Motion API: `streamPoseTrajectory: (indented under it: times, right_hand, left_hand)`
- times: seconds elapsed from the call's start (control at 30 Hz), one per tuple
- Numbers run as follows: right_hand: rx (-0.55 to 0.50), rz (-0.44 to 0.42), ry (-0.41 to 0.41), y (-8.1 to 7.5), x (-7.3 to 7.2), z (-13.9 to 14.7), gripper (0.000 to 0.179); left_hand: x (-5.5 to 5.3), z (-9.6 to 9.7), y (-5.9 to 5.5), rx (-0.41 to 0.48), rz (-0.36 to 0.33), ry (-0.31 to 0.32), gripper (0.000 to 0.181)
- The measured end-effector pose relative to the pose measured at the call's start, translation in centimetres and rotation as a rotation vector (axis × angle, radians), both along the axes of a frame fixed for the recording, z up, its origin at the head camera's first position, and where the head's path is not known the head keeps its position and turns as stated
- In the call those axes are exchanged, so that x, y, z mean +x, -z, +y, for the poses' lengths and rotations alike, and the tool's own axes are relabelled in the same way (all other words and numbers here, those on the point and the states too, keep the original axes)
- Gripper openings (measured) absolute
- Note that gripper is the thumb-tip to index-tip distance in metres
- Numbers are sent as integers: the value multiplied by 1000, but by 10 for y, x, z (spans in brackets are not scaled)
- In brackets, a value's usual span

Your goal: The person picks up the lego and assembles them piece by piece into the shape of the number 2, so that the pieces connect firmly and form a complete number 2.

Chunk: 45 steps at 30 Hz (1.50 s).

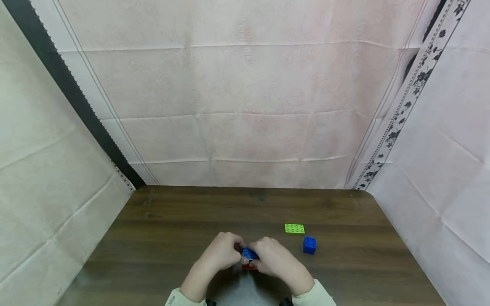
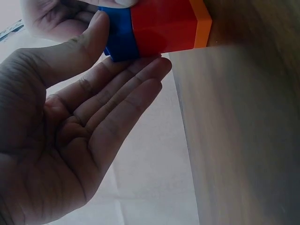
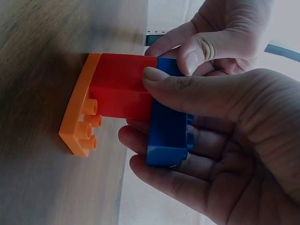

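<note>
There, left hand (image 1: 223, 253) and right hand (image 1: 272, 257) pinched the blue toy brick (image 3: 166, 126), seemingly steadying it on the red brick (image 3: 123, 70) and orange studded plate (image 3: 75, 111) beneath them.

Smooth, hard plastic meets wood grain: a red block (image 3: 123, 89) shows a glossy face beside the equally slick blue block (image 3: 164, 133), while the orange plate (image 3: 76, 110) looks smooth with a softer shine on its moulded studs. To the right, a green plate (image 1: 294, 228) and a small blue brick (image 1: 309, 245) appear to be the same studded plastic. The brown tabletop (image 1: 172, 216) looks like wood, its streaked surface carrying a dull sheen at the near edge. Matt, creased, cloth-like sheeting hangs at the far side (image 1: 245, 85), left and right. Pale sleeves (image 1: 314, 295) are soft, matt cloth.
</note>
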State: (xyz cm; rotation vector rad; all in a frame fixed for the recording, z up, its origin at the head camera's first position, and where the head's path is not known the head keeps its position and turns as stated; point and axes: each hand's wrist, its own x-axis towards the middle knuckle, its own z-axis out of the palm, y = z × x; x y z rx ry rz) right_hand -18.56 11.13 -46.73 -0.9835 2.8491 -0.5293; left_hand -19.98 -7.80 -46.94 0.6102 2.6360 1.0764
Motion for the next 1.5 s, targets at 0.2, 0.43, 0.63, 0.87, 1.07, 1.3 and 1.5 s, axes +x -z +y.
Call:
streamPoseTrajectory:
  times: [0.2,0.43,0.63,0.87,1.07,1.3,1.5]
  right_hand:
    - [-2,11,0,1,-1,0,14]
    - [7,20,4,2,-1,0,17]
    - [3,11,9,1,0,0,15]
    - [2,12,5,0,0,0,14]
    - [17,-11,6,-1,-2,-1,13]
    - [17,-9,6,-3,-2,-1,11]
    - [14,-22,8,-3,-2,-1,11]
  left_hand:
    - [-1,1,-2,-3,-7,-10,12]
    - [-2,3,-3,-16,-5,-17,13]
    - [-1,3,-1,-15,-4,-17,13]
    - [-1,3,-1,-11,-7,-12,13]
    - [-1,2,-2,-15,-12,-6,14]
    - [-1,2,-2,-2,-20,-8,14]
    - [0,2,-2,-10,-24,-7,15]
